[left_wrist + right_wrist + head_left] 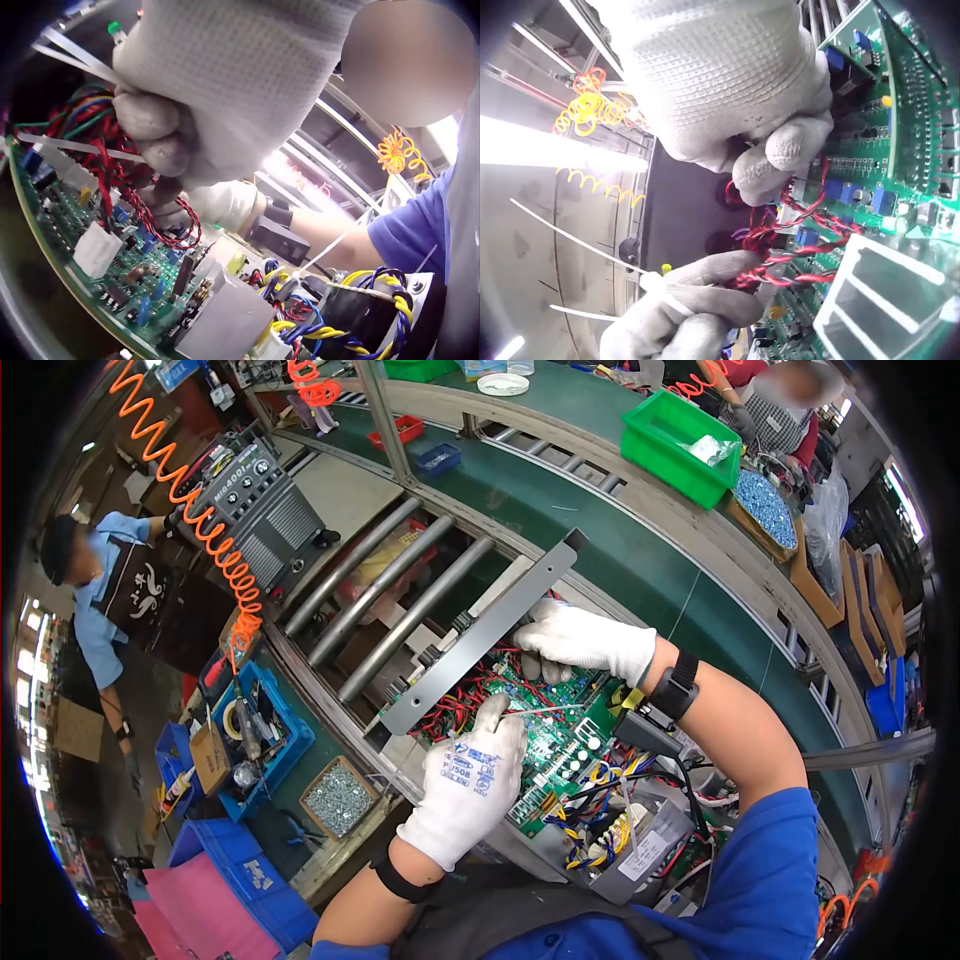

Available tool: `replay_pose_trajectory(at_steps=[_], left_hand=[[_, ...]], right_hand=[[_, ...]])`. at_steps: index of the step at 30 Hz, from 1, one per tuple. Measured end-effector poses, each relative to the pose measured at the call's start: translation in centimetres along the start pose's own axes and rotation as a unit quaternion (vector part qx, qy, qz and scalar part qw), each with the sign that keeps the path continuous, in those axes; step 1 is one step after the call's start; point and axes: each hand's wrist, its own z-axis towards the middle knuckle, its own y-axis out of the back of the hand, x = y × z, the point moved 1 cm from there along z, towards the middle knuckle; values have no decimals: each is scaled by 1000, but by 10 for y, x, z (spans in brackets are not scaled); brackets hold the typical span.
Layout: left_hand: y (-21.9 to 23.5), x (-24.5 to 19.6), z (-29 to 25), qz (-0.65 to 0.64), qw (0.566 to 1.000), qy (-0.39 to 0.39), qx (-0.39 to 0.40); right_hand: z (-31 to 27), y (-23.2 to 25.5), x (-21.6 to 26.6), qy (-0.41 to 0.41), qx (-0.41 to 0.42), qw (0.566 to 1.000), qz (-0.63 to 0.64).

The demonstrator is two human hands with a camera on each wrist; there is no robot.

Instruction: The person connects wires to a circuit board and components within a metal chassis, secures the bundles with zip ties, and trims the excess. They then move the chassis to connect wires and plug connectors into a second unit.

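My white-gloved left hand (pixel 470 785) bends its fingers over a bundle of twisted red-and-black wires (pixel 799 274) and grips it. White cable ties (pixel 577 236) stick out from between that hand's fingers. Across the bundle, my gloved right hand (pixel 585 640) curls its fingers on the same wires, its fingertips low over the board. Beneath both hands lies a green circuit board (pixel 555 745) crowded with small parts. A white connector (pixel 97 251) with red-and-black leads stands on it. The glove hides part of the right hand's grip.
A dark metal panel (pixel 490 630) rises along the board's far side. Yellow-and-blue wires and a grey metal box (pixel 645 850) lie nearer me. Rollers (pixel 415 620) run at the left, beside a blue tool bin (pixel 262 735) and a box of screws (pixel 340 798). Another person (pixel 110 580) stands left.
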Motion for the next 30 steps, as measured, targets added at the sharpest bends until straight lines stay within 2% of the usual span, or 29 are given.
replay_pose_trajectory(at_steps=[2,4,6,7,8,9,10,11,12,14,15,16,18,22,24,26,28,30], left_hand=[[-1,2,-1,26,999,-38,-14],[-2,2,-1,29,999,-37,-16],[-2,0,-1,35,998,-36,-21],[-1,-1,-1,15,999,-23,-23],[0,-2,-1,-7,1000,-9,-26],[1,-1,-1,-6,1000,-8,-30],[2,-1,-2,-2,999,-12,-30],[2,-1,-3,1,999,-14,-29],[1,0,-4,-1,1000,-12,-28],[-3,2,-5,31,998,-29,-36],[-3,2,-5,27,999,-28,-36],[-2,1,-4,23,999,-22,-27],[-2,0,-3,18,1000,-17,-18],[-2,0,-2,15,999,-25,-27],[-2,0,-2,16,999,-25,-29],[-2,1,-3,12,999,-25,-23],[-2,2,-5,20,999,-34,-34],[-4,3,-5,26,998,-42,-46]], right_hand=[[1,-5,5,-12,-5,1000,-22],[1,-10,3,-24,-9,999,-43],[7,-14,-4,19,-26,993,-117],[5,-14,3,-16,-28,991,-129],[9,-12,-6,-14,-29,991,-132],[10,-14,-6,144,-75,954,-253],[10,-17,-6,296,-117,876,-363],[7,-17,-12,163,-105,945,-265],[-3,-20,2,161,-102,945,-265],[-13,-20,15,46,-76,986,-138],[-10,-20,9,107,-85,979,-151],[-7,-19,4,104,-83,979,-154],[-3,-15,1,-7,-42,996,-80],[3,-16,12,-30,-21,998,-47],[0,-18,18,-73,5,994,-84],[3,-18,5,-66,-13,995,-73],[8,-19,-6,3,20,992,122],[10,-23,-14,-58,13,951,304]])
